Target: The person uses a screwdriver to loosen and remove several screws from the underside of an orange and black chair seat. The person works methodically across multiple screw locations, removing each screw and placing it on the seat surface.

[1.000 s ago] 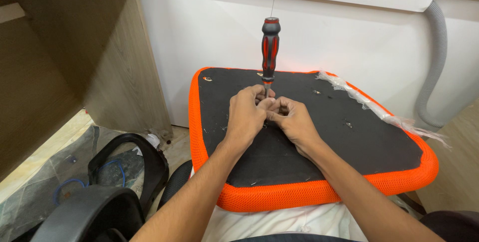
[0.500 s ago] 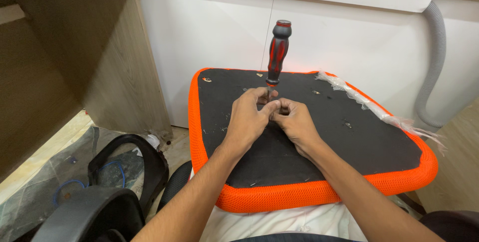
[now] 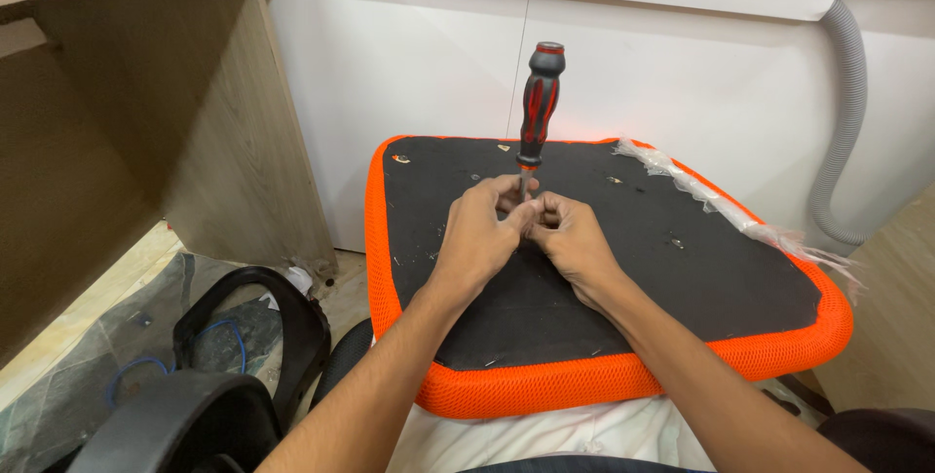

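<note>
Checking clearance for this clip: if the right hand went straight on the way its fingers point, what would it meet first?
Right hand points left, fingertips at the steel shaft of the black-and-red screwdriver. It would meet that shaft, then the left hand, probably at once; depth is unclear.

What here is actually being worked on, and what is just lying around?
In use: left hand, right hand, screwdriver standing between the fingers, orange-edged seat cushion.

Lying about: black chair armrests, grey hose, torn plastic wrap, blue cable.

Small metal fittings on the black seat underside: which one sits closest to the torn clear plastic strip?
The small metal fitting near the far edge, just left of the torn clear plastic strip; the others lie farther from it.
</note>
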